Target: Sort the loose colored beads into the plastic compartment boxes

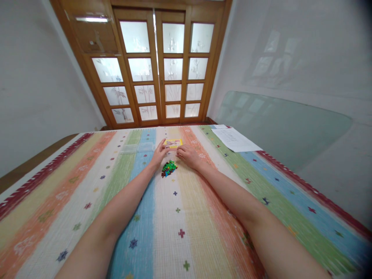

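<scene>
Both my arms reach forward over a striped, many-coloured cloth (180, 217). My left hand (159, 153) has its fingers stretched toward a small yellow card (172, 143) and touches its near left edge. My right hand (188, 155) lies beside the card's right end, fingers curled low on the cloth; nothing shows in them. Between the two wrists sits a small heap of green, blue and red bits (169, 168), touched by neither hand.
A clear plastic box (137, 148) lies left of the card. A white printed sheet (235, 139) rests at the far right of the cloth. A glass pane (279, 124) leans on the right wall. Wooden glazed doors (157, 66) stand behind.
</scene>
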Demonstrator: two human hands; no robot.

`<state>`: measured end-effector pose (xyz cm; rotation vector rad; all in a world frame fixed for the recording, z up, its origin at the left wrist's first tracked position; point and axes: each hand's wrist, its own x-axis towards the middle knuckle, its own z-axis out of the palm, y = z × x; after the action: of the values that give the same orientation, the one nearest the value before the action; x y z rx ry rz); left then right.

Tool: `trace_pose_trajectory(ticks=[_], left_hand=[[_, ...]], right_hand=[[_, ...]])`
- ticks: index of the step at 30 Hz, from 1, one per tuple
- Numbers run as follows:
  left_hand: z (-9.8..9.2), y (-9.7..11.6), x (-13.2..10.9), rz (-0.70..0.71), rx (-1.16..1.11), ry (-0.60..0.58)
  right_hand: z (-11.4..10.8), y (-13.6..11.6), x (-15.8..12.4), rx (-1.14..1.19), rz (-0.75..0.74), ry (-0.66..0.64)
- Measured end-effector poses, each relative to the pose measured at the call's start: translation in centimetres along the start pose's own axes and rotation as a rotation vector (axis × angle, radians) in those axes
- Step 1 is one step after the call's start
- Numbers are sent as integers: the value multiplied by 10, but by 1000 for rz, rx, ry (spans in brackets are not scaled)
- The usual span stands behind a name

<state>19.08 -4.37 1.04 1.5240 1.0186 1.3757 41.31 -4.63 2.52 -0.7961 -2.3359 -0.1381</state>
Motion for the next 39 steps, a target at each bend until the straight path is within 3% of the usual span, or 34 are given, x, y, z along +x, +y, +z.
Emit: trace_pose_trajectory(ticks=[3,7,12,16,20,24,29,36,39], left_hand=[[2,2,-1,68,27,-26],[-3,-2,-3,146,168,25],[-17,-11,-2,185,486,83],[-23,-16,-1,161,595,87],[-21,-17,-2,167,650,73],[-17,-14,-5,169,707,57],[-14,-17,-7,192,695,79],[-14,-21,-5,194,651,55],[-13,-16,-5,130,663,64]], right_hand=[[0,6,-3,-32,75,9],[-4,27,-10,-64,285,41],[-8,58,-24,-194,552,-90],[-9,70,-33,-249,645,-145],[-9,70,-34,-264,697,-76],[-2,57,-25,-262,603,7],[14,36,-10,-148,402,-52],[17,29,-10,-154,355,-148],[13,27,-9,-165,375,-154]])
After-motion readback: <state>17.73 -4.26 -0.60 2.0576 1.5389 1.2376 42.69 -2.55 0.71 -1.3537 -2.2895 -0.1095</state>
